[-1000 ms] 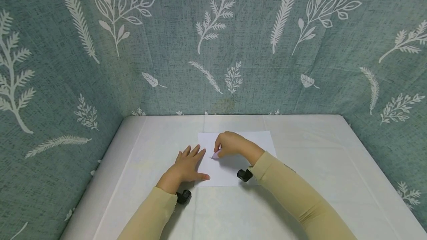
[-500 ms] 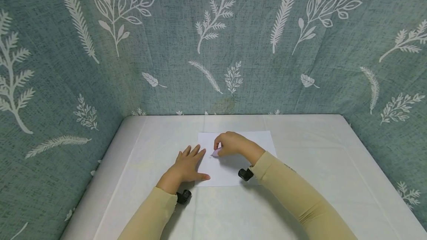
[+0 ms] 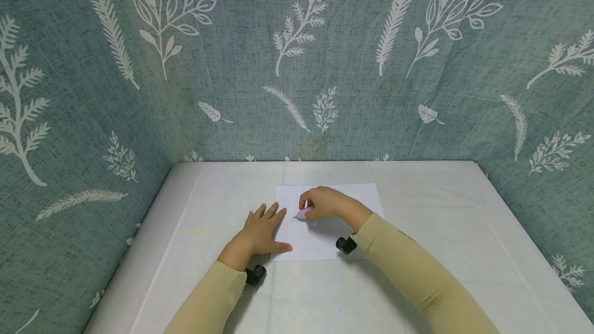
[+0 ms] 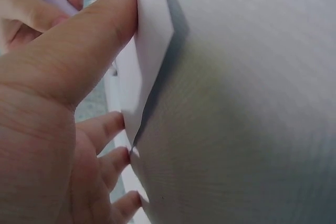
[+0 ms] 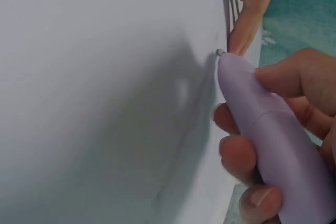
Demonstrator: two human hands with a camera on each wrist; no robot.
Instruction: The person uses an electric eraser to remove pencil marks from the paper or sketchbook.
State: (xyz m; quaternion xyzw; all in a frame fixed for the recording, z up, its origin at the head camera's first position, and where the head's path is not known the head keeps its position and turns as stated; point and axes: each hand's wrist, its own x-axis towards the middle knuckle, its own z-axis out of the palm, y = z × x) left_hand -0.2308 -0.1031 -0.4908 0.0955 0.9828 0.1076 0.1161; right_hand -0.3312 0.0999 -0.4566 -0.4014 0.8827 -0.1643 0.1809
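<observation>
A sheet of white paper [image 3: 315, 248] lies on the table. My left hand [image 3: 261, 232] rests with spread fingers across its left edge. In the left wrist view the thumb [image 4: 100, 30] lies over the paper, and the near corner stands slightly off the cloth. My right hand [image 3: 327, 202] grips a thick lilac pen-shaped tool [image 5: 273, 124] between thumb and curled fingers. The tool tilts, its small grey tip [image 5: 220, 52] pointing left, close over the sheet. Beside the tip is a small faint mark [image 3: 293, 220]. The tool's back end is cut off in the right wrist view.
A white cloth covers the table [image 3: 431, 241]. Green fabric [image 3: 241, 66] with white leaf prints hangs behind it and on both sides. A black wrist camera sits at each cuff, the right one [image 3: 345, 245] over the paper's near edge.
My right hand and wrist have shifted slightly to the right. The tool's tip has moved a little away from me, beyond the faint mark. My left hand stays in place.
</observation>
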